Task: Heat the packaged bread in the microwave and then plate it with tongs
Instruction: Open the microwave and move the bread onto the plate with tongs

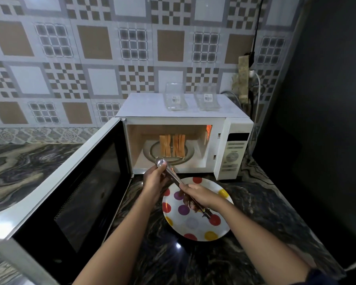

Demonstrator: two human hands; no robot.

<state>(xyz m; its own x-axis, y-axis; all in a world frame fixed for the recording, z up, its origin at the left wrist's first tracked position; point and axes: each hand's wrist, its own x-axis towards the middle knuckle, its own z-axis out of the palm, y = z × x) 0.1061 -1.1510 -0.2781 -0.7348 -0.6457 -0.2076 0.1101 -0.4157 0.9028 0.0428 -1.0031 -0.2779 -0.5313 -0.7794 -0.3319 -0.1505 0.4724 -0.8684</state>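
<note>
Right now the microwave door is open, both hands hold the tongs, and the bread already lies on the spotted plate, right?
Not quite. The bread stands inside the microwave; the spotted plate holds none, as the head view shows. The door is open, and the left hand and right hand both hold the tongs.

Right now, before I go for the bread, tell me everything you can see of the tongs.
The tongs look like shiny metal, long and slim, with a rounded, spoon-like tip. They are held slanted in the air, with the tip at the mouth of the open microwave and the back end over the spotted plate. The left hand holds them near the tip, and the right hand grips them further back. The tip carries nothing.
</note>
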